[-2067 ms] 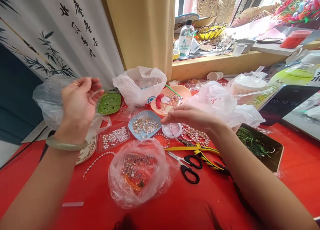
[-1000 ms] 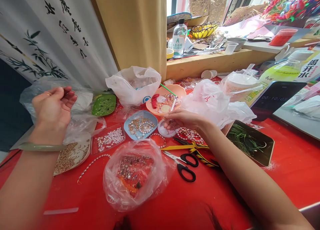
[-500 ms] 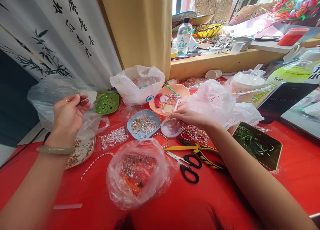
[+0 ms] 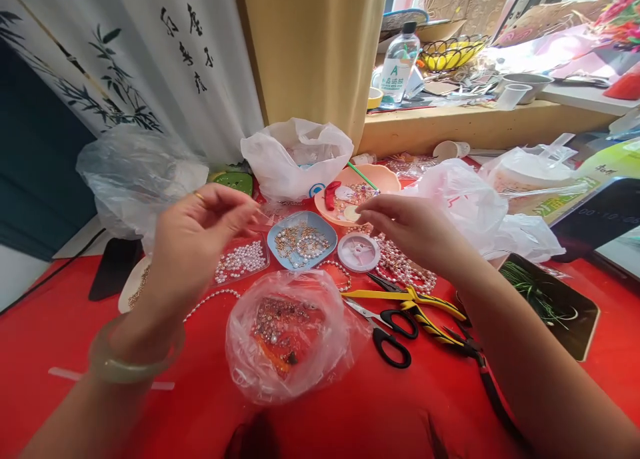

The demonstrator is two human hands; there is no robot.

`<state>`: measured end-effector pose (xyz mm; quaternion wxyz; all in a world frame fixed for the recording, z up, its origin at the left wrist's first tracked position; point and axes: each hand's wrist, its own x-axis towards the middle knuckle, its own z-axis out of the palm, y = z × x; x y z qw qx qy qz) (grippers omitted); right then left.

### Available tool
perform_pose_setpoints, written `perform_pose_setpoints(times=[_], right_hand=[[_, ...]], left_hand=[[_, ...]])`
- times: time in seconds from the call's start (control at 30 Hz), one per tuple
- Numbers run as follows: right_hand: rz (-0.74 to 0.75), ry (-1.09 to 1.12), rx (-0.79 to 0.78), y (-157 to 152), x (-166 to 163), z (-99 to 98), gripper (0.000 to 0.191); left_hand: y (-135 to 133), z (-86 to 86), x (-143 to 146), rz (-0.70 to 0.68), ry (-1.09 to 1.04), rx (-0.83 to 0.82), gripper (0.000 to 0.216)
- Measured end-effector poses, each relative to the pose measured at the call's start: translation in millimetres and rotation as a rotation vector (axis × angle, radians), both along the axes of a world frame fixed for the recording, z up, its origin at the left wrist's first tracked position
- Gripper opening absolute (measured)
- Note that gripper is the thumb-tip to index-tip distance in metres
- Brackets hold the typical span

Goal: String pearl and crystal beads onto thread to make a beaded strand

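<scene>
My left hand (image 4: pixel 207 229) is raised above the clear box of white pearl beads (image 4: pixel 243 260), thumb and fingers pinched on a thin clear thread (image 4: pixel 267 216) that shows faintly at the fingertips. My right hand (image 4: pixel 400 229) hovers over the pearl strings (image 4: pixel 403 266), its fingertips pinched together; anything between them is too fine to make out. Below and between the hands lies a white spool (image 4: pixel 359 252). Beside it stands a blue dish (image 4: pixel 326 227) of gold and pearl chains. Behind, a peach dish (image 4: pixel 387 176) holds small beads, a red piece and a green stick.
Nearer me lie an open plastic bag of beads (image 4: pixel 290 332), black-handled scissors (image 4: pixel 393 348) and yellow-black pliers (image 4: pixel 425 306). Right are a dark tray of green strands (image 4: pixel 575 322), white bags (image 4: pixel 460 186) and a propped phone (image 4: pixel 600 216). Another dark phone (image 4: pixel 115 266) lies left.
My left hand has come inward from the far left, its fingers now pinched. My right hand has lifted off the spool and moved right. The view has shifted slightly left.
</scene>
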<state>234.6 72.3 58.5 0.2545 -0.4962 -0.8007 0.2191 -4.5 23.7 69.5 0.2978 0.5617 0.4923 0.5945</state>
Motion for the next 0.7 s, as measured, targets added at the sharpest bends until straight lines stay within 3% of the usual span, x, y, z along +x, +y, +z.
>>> perform_pose_setpoints(times=[0.17, 0.3, 0.53, 0.7], right_hand=[[0.342, 0.46, -0.266, -39, -23, 23.5, 0.023], [0.351, 0.571, -0.368, -51, -25, 31.7, 0.018], [0.246, 0.435, -0.099, -56, -17, 38.1, 0.008], [0.118, 0.431, 0.052, -54, -3, 48.6, 0.006]], left_hand=[[-21, 7.0, 34, -0.17, 0.344, 0.153, 0.006], [-24, 13.5, 47, -0.154, 0.426, 0.245, 0.007], [-30, 22.5, 49, -0.174, 0.425, 0.293, 0.007], [-28, 12.4, 36, -0.175, 0.324, 0.088, 0.013]])
